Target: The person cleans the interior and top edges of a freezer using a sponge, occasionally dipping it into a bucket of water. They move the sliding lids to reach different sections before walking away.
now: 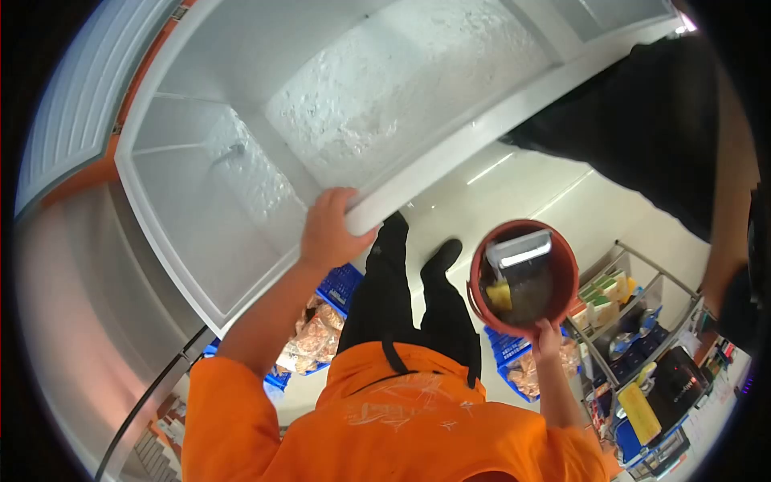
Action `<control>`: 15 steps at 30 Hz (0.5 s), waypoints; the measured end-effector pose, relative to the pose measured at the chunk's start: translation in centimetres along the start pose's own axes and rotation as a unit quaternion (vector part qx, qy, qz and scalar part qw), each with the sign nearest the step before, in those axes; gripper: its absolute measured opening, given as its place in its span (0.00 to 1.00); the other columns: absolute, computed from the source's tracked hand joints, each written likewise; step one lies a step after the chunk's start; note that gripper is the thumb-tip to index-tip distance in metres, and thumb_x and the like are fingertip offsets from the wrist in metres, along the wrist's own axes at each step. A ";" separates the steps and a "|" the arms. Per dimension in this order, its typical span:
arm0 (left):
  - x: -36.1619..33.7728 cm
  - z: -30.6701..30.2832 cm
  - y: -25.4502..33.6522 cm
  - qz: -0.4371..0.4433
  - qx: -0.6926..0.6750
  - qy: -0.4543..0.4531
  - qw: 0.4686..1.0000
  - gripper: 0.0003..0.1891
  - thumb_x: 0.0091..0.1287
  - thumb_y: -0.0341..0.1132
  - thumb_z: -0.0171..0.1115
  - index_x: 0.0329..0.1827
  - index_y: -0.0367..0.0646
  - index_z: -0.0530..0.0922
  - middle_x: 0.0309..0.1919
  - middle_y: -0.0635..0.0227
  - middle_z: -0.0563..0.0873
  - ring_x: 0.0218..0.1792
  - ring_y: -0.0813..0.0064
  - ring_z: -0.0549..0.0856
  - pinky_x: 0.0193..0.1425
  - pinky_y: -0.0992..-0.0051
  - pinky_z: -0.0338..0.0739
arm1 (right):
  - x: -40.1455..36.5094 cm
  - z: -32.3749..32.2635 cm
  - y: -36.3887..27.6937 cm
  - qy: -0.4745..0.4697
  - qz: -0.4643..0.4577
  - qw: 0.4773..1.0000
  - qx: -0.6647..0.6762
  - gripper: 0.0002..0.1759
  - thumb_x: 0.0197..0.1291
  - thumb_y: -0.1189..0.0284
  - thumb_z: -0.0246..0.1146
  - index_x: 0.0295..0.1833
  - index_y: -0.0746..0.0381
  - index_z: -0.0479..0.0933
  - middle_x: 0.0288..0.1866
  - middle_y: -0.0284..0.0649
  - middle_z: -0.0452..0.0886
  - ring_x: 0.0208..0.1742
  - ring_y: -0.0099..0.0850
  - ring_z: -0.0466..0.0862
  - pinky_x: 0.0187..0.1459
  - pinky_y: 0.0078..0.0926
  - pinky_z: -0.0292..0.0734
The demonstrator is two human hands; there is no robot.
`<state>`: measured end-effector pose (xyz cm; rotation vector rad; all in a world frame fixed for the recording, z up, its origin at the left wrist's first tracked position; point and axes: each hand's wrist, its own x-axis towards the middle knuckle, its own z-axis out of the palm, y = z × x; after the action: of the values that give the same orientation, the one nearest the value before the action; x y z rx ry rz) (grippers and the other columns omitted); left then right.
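Note:
My left hand (328, 229) grips the near rim of a large white chest freezer (426, 173), its fingers bent over the edge. Frost and ice coat the freezer's floor and part of its inner wall. On the right, my right hand (548, 341) is closed on the near rim of a reddish-brown bucket (569, 281). In the bucket are murky water, a yellow sponge (499, 296) and a grey and white tool (520, 249) that leans across the inside. The bucket hangs over the floor, apart from the freezer.
Another person (634, 120) in dark clothes stands at the upper right, beside the freezer. Blue crates (341, 287) with bagged goods lie near my legs. A metal rack (626, 321) with boxes and other items stands at the right. A rounded metallic surface (80, 297) is at the left.

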<state>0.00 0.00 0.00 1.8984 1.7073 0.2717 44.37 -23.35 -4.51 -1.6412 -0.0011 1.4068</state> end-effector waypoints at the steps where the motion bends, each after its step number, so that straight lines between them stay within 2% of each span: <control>1: -0.6 -1.8 -0.5 0.023 -0.001 0.011 1.000 0.30 0.47 0.40 0.73 0.54 0.44 0.72 0.48 0.58 0.78 0.51 0.58 0.79 0.56 0.61 0.73 | -2.0 -0.1 0.7 0.012 0.018 1.000 0.000 0.32 0.54 0.83 0.50 0.68 0.64 0.60 0.61 0.45 0.73 0.57 0.40 0.79 0.50 0.32 0.83; 2: -1.0 -3.8 -1.0 0.049 -0.007 0.019 0.999 0.32 0.46 0.37 0.74 0.55 0.43 0.71 0.46 0.58 0.78 0.48 0.59 0.80 0.53 0.65 0.75 | -0.4 -2.3 3.5 0.064 0.068 0.992 -0.080 0.25 0.55 0.83 0.50 0.61 0.66 0.67 0.52 0.41 0.77 0.47 0.37 0.82 0.44 0.32 0.84; 3: 4.0 3.9 0.6 0.066 0.010 0.069 0.995 0.32 0.46 0.36 0.74 0.55 0.42 0.70 0.45 0.58 0.78 0.46 0.60 0.80 0.53 0.66 0.75 | 14.6 -4.1 6.6 0.054 0.019 0.998 -0.036 0.20 0.55 0.81 0.52 0.55 0.67 0.71 0.43 0.38 0.78 0.38 0.32 0.81 0.35 0.31 0.84; 4: 2.9 4.0 1.0 0.036 0.010 0.042 0.998 0.32 0.45 0.35 0.74 0.54 0.41 0.70 0.45 0.58 0.78 0.45 0.61 0.80 0.52 0.67 0.75 | 18.9 -8.2 12.2 0.058 -0.006 0.997 -0.054 0.16 0.54 0.79 0.54 0.51 0.67 0.73 0.37 0.37 0.77 0.33 0.28 0.80 0.30 0.29 0.81; 5: 1.8 4.7 1.0 0.046 -0.006 0.032 0.998 0.30 0.48 0.33 0.72 0.54 0.40 0.70 0.44 0.60 0.77 0.44 0.65 0.79 0.52 0.68 0.74 | 18.1 -7.1 12.0 0.080 0.030 0.992 -0.089 0.13 0.53 0.77 0.57 0.46 0.66 0.74 0.34 0.35 0.76 0.31 0.26 0.79 0.32 0.27 0.78; 6: 0.0 3.5 0.7 0.009 0.012 0.000 1.000 0.28 0.50 0.30 0.70 0.56 0.40 0.69 0.45 0.61 0.77 0.45 0.68 0.78 0.52 0.69 0.74 | 20.6 -7.9 18.1 0.088 0.030 0.983 -0.156 0.11 0.51 0.78 0.58 0.42 0.67 0.74 0.32 0.34 0.76 0.30 0.26 0.78 0.32 0.26 0.76; 7: -0.4 3.2 1.1 -0.008 0.021 -0.008 1.000 0.29 0.51 0.29 0.69 0.57 0.39 0.68 0.47 0.61 0.76 0.47 0.69 0.77 0.53 0.70 0.73 | 22.3 -5.5 20.0 0.086 0.032 0.987 -0.135 0.11 0.50 0.79 0.58 0.42 0.66 0.75 0.30 0.34 0.76 0.28 0.25 0.77 0.29 0.25 0.74; 9: -0.7 3.7 1.1 -0.018 0.035 -0.028 0.999 0.30 0.51 0.29 0.69 0.58 0.39 0.68 0.48 0.61 0.76 0.48 0.70 0.77 0.55 0.71 0.72 | 26.0 -4.0 23.4 0.069 0.051 0.989 -0.119 0.13 0.51 0.80 0.58 0.45 0.65 0.75 0.31 0.35 0.77 0.29 0.26 0.78 0.31 0.26 0.77; 11: -0.9 4.4 0.3 -0.024 -0.040 -0.001 0.999 0.31 0.51 0.32 0.70 0.58 0.37 0.67 0.49 0.62 0.74 0.49 0.70 0.76 0.55 0.69 0.72 | 28.9 -3.5 25.8 0.055 0.082 0.992 -0.077 0.17 0.52 0.81 0.57 0.49 0.64 0.74 0.35 0.37 0.78 0.33 0.28 0.80 0.35 0.29 0.81; 13: -0.9 4.3 0.6 -0.034 -0.012 -0.012 0.999 0.32 0.53 0.35 0.70 0.60 0.36 0.66 0.50 0.62 0.73 0.51 0.70 0.74 0.57 0.69 0.70 | 31.7 -2.4 28.0 0.017 0.112 0.991 -0.067 0.21 0.53 0.78 0.59 0.55 0.66 0.71 0.43 0.41 0.78 0.38 0.31 0.82 0.36 0.32 0.83; 14: -0.9 4.1 0.6 -0.042 0.009 -0.011 0.999 0.33 0.55 0.37 0.69 0.61 0.34 0.64 0.51 0.61 0.73 0.53 0.70 0.73 0.59 0.69 0.68 | 32.5 -1.6 29.6 0.017 0.123 0.991 -0.058 0.21 0.53 0.78 0.59 0.55 0.66 0.71 0.43 0.41 0.78 0.38 0.31 0.82 0.36 0.32 0.83; 15: -1.0 4.2 0.3 -0.039 0.012 -0.023 0.999 0.33 0.55 0.37 0.69 0.61 0.34 0.64 0.51 0.61 0.73 0.53 0.70 0.73 0.59 0.69 0.68 | 33.0 -1.6 31.0 0.021 0.105 0.993 -0.054 0.22 0.55 0.75 0.60 0.57 0.65 0.69 0.46 0.44 0.78 0.42 0.34 0.82 0.40 0.36 0.83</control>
<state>2.20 -2.07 -3.06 1.8352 1.7566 0.1774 40.05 -23.80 -49.60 -1.8032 0.1259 1.5525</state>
